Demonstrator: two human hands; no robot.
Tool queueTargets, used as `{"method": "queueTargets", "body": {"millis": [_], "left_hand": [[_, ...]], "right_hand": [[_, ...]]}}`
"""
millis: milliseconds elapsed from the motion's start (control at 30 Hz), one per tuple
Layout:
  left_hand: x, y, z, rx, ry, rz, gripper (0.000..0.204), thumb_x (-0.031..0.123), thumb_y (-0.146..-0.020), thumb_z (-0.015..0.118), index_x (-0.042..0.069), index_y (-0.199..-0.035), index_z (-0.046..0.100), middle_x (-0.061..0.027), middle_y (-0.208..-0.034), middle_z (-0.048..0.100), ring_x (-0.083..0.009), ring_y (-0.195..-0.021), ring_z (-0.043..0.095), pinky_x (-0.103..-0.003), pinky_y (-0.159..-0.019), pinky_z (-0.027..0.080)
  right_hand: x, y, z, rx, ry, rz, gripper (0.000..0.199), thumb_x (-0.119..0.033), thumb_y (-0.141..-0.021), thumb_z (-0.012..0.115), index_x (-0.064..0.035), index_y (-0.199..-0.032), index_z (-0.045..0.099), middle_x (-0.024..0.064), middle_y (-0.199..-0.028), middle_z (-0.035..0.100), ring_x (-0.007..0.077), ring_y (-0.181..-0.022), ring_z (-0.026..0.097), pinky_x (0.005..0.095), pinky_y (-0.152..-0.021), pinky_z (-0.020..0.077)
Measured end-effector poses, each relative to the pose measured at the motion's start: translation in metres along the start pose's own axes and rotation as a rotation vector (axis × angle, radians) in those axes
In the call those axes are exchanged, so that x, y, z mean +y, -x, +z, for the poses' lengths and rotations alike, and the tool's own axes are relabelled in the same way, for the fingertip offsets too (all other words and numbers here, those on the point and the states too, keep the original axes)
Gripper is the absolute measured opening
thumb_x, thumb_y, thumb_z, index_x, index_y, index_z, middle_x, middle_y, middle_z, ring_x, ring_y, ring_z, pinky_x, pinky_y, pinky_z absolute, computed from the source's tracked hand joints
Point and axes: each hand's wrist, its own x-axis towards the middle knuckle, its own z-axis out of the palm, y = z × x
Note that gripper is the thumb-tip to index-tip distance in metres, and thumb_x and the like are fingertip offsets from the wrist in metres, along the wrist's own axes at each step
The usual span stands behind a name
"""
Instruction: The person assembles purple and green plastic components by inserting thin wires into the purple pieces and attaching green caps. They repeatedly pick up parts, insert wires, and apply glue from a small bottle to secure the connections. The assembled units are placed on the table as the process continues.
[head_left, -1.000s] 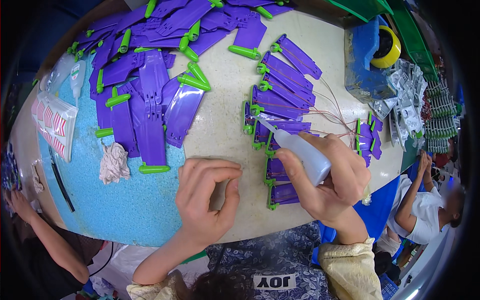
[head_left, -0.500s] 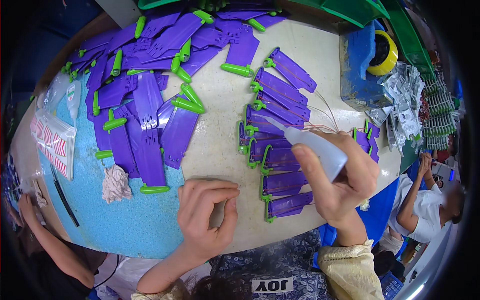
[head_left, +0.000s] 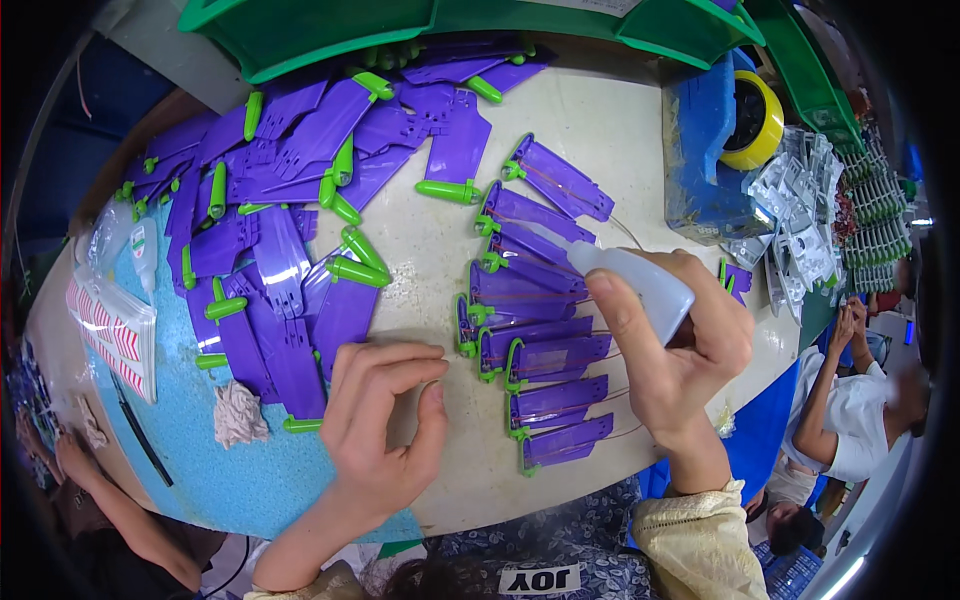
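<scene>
My right hand (head_left: 690,350) grips a translucent white squeeze bottle (head_left: 645,285). Its fine nozzle points left, over a purple plastic wing-shaped part near the far end of a row. Each purple part (head_left: 560,358) in that row has a bright green end piece and thin wires along it; my right fingers hide some wire ends. To the left, my left hand (head_left: 385,425) hovers near the mat's edge with curled fingers, the thumb apart from them, and nothing visible in it. A heap of similar purple parts (head_left: 285,260) with green tips lies beyond it.
Blue tape dispenser (head_left: 710,150) with yellow roll, and silvery packets (head_left: 795,215), stand at far right. Green bins (head_left: 330,35) line the back. On the light-blue mat (head_left: 290,480) lie a crumpled cloth (head_left: 240,413) and another small bottle (head_left: 143,262). Other people sit at both sides.
The whole view has shifted, so the table's things sit lower and further left. Relative to the row, the bottle's nozzle has moved to a farther part. My left thumb and fingers have parted slightly.
</scene>
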Motion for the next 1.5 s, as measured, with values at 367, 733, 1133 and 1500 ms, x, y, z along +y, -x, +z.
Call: {"method": "queueTargets", "body": {"millis": [367,733,1133,1500], "left_hand": [[-0.011,-0.03,-0.008,0.029,-0.042,0.044,0.022,-0.01,-0.075,0.067,-0.002,-0.095,0.066,-0.0153,-0.096,0.069,-0.0289,-0.083,0.061,-0.034,-0.075,0.048],[-0.013,-0.071,-0.017,0.045,-0.139,0.074,0.019,-0.008,-0.079,0.066,-0.004,-0.098,0.064,-0.0162,-0.101,0.07,-0.0282,-0.09,0.064,-0.034,-0.079,0.05],[-0.03,0.048,-0.07,0.255,-0.782,-0.18,0.03,0.001,-0.085,0.069,0.0,-0.115,0.068,-0.0182,-0.123,0.054,-0.0315,-0.108,0.054,-0.038,-0.091,0.045],[-0.02,0.108,-0.071,0.763,-0.433,-0.262,0.035,0.011,-0.106,0.05,-0.001,-0.139,0.049,-0.0127,-0.129,0.057,-0.0212,-0.112,0.059,-0.031,-0.094,0.049]], "right_hand": [[0.011,-0.016,0.001,0.032,0.001,0.016,0.019,-0.011,-0.079,0.085,0.0022,-0.084,0.072,0.01,-0.07,0.069,0.0146,-0.055,0.064,0.0268,-0.05,0.0461],[0.036,-0.03,0.01,0.115,-0.063,0.126,0.018,-0.012,-0.081,0.083,0.0021,-0.081,0.072,0.0105,-0.067,0.067,0.0143,-0.053,0.06,0.0273,-0.048,0.0431],[0.037,-0.03,-0.009,0.157,-0.342,0.518,0.023,-0.018,-0.089,0.078,0.0043,-0.096,0.075,0.0022,-0.078,0.069,0.0058,-0.072,0.057,0.0232,-0.065,0.0454],[0.121,-0.053,0.031,0.206,-0.354,0.164,0.051,0.006,-0.093,0.056,0.005,-0.139,0.032,0.0248,-0.134,0.051,0.0298,-0.127,0.054,0.0367,-0.109,0.0436]]}}
